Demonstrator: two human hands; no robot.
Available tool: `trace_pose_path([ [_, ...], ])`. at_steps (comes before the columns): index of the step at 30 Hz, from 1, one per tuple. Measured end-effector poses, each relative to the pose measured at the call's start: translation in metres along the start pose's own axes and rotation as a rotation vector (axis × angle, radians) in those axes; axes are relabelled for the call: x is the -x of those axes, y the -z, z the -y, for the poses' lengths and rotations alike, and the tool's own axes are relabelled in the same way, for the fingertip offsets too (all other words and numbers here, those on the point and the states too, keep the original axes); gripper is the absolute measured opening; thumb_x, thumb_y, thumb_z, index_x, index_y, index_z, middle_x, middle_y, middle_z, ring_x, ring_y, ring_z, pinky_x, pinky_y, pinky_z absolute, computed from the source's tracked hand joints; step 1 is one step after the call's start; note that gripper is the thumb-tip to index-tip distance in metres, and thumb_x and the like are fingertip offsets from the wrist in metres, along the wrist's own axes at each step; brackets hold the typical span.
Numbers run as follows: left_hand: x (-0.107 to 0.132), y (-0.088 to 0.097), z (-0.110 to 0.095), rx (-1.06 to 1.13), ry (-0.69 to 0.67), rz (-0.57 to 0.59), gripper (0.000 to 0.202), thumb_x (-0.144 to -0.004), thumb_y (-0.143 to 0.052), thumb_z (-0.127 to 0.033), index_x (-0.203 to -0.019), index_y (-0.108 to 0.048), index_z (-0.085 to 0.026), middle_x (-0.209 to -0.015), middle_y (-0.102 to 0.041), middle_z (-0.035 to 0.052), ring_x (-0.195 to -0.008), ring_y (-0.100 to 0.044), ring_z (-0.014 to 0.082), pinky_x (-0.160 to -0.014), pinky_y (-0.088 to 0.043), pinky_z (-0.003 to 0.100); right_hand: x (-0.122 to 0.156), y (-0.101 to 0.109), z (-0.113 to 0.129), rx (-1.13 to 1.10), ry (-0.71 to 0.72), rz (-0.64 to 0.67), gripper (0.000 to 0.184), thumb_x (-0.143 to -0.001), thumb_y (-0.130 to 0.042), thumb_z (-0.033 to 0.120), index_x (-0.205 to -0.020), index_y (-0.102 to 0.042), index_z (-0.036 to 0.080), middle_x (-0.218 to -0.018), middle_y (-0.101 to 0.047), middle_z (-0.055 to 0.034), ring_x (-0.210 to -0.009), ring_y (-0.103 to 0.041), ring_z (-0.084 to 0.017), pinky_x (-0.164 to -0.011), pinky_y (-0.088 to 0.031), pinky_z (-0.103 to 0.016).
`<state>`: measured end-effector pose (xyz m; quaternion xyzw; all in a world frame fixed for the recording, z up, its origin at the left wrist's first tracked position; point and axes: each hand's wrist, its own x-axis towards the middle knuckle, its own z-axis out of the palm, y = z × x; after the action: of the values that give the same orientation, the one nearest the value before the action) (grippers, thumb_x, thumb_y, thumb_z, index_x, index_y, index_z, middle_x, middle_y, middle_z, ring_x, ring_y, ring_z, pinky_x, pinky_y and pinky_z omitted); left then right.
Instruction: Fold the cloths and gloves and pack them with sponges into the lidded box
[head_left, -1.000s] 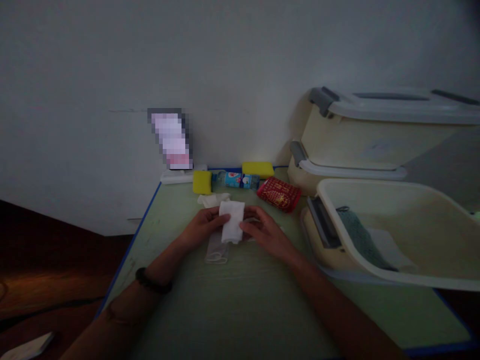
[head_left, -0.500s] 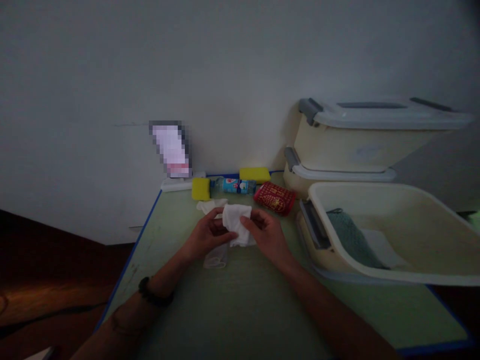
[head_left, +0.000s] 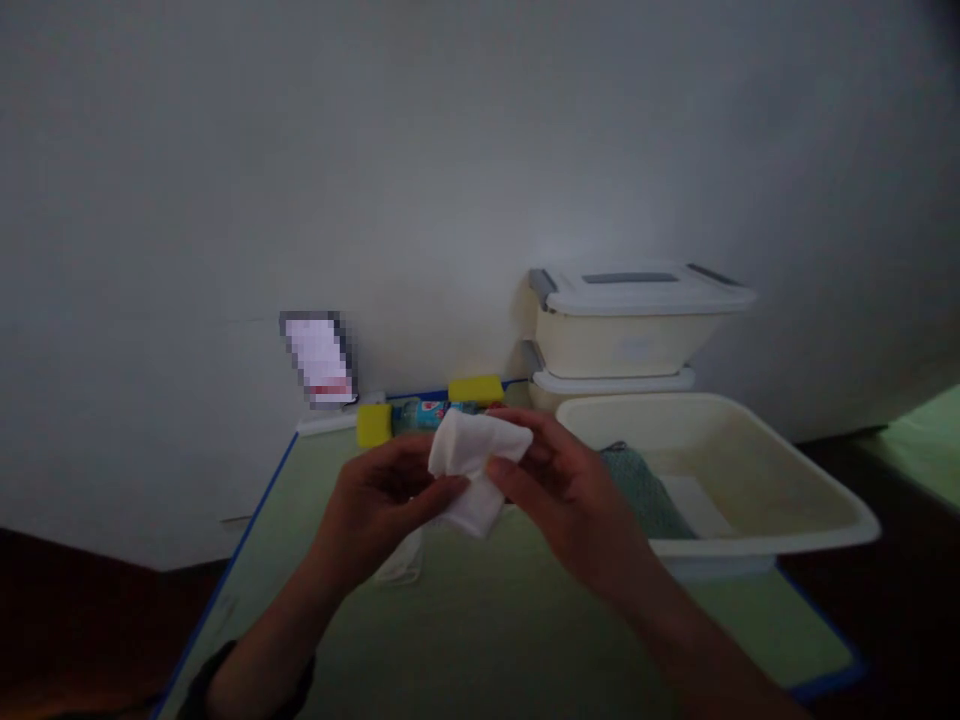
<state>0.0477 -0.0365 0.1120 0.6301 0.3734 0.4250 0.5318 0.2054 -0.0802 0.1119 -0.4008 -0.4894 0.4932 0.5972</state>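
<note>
A bunched, folded piece of white cloth (head_left: 480,442) is held up over the table between both hands. On its left side my left hand (head_left: 367,515) grips the edge, thumb in front and fingers behind. From the right, my right hand (head_left: 581,500) pinches it with the thumb pressed on the front; its other fingers are partly behind the cloth. One part of the fabric hangs down below the thumbs. Beneath the left hand, a thin whitish item (head_left: 406,562) lies on the table, mostly covered, its kind unclear.
Behind the hands lie two yellow sponges (head_left: 475,389) and a plastic bottle (head_left: 430,412). A phone (head_left: 319,358) leans at the back left. To the right, an open cream bin (head_left: 795,470) holds a green cloth (head_left: 645,490). Lidded boxes (head_left: 615,340) are stacked behind it.
The hands and white cloth have come up closer to the camera, and the cloth is turned with a flap hanging lower. The view has shifted, and the red packet is now almost hidden behind the hands.
</note>
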Motion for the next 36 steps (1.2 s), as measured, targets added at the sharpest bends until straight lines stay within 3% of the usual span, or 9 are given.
trace_pose_path([
  [5,-0.024,-0.042,-0.009,0.063,0.005,0.167,0.026,-0.064,-0.069,-0.02,-0.088,-0.059,-0.018,-0.071,-0.07,0.0009,-0.065,-0.066,0.0189,-0.056,-0.054,0.027,0.0,0.045,0.034,0.197,0.021,-0.054,0.02,-0.073,-0.06,0.022,-0.093,-0.061,0.02,-0.075,-0.065,0.0011,-0.063,-0.06,-0.01,-0.054,-0.048,-0.02],
  [11,-0.051,-0.093,-0.006,0.075,-0.079,0.339,0.034,-0.067,-0.066,-0.022,-0.097,-0.051,-0.017,-0.088,-0.067,0.0045,-0.08,-0.065,0.0193,-0.071,-0.053,0.03,-0.01,0.103,0.042,0.192,-0.013,-0.098,0.017,-0.072,-0.061,0.024,-0.088,-0.063,0.019,-0.067,-0.063,0.0028,-0.056,-0.056,-0.008,-0.052,-0.046,-0.02],
  [13,-0.057,-0.105,-0.005,0.021,-0.131,0.359,0.037,-0.068,-0.065,-0.022,-0.102,-0.049,-0.017,-0.089,-0.067,0.0051,-0.079,-0.064,0.0184,-0.071,-0.052,0.031,-0.011,0.119,0.044,0.195,-0.037,-0.095,0.021,-0.072,-0.06,0.022,-0.093,-0.061,0.019,-0.071,-0.064,0.0022,-0.06,-0.057,-0.009,-0.056,-0.047,-0.022],
  [16,-0.062,-0.119,-0.003,-0.11,-0.245,0.296,0.039,-0.067,-0.066,-0.022,-0.103,-0.051,-0.018,-0.08,-0.067,0.0022,-0.071,-0.063,0.0155,-0.069,-0.05,0.028,-0.011,0.139,0.05,0.266,-0.082,-0.057,0.033,-0.073,-0.058,0.019,-0.106,-0.055,0.022,-0.078,-0.064,0.0014,-0.066,-0.058,-0.01,-0.06,-0.048,-0.024],
  [19,-0.066,-0.125,-0.001,-0.243,-0.323,0.228,0.038,-0.065,-0.067,-0.023,-0.101,-0.056,-0.02,-0.076,-0.067,0.0008,-0.069,-0.061,0.0155,-0.068,-0.046,0.026,-0.012,0.155,0.057,0.358,-0.119,-0.008,0.03,-0.072,-0.057,0.017,-0.101,-0.058,0.022,-0.083,-0.064,0.0016,-0.07,-0.058,-0.01,-0.063,-0.047,-0.024],
  [26,-0.077,-0.123,0.011,-0.475,-0.391,0.318,0.01,-0.072,-0.059,-0.026,-0.078,-0.066,-0.023,-0.073,-0.068,0.0004,-0.064,-0.058,0.0158,-0.06,-0.042,0.023,-0.013,0.191,0.059,0.573,-0.323,0.035,0.012,-0.07,-0.056,0.019,-0.082,-0.059,0.019,-0.071,-0.06,0.0024,-0.061,-0.055,-0.011,-0.056,-0.044,-0.023],
  [31,-0.075,-0.13,0.017,-0.603,-0.439,0.309,0.011,-0.074,-0.055,-0.027,-0.077,-0.065,-0.024,-0.072,-0.068,-0.0006,-0.063,-0.059,0.0158,-0.062,-0.04,0.024,-0.008,0.207,0.054,0.88,-0.477,0.097,0.012,-0.069,-0.052,0.017,-0.078,-0.061,0.018,-0.075,-0.062,-0.0011,-0.067,-0.055,-0.015,-0.059,-0.043,-0.026],
  [36,-0.072,-0.135,0.02,-0.598,-0.417,0.258,0.013,-0.074,-0.055,-0.028,-0.079,-0.065,-0.022,-0.069,-0.068,0.0006,-0.064,-0.059,0.0172,-0.063,-0.041,0.026,-0.006,0.21,0.039,1.252,-0.496,0.195,0.012,-0.069,-0.049,0.014,-0.074,-0.06,0.017,-0.075,-0.063,-0.005,-0.07,-0.057,-0.019,-0.059,-0.043,-0.028],
])
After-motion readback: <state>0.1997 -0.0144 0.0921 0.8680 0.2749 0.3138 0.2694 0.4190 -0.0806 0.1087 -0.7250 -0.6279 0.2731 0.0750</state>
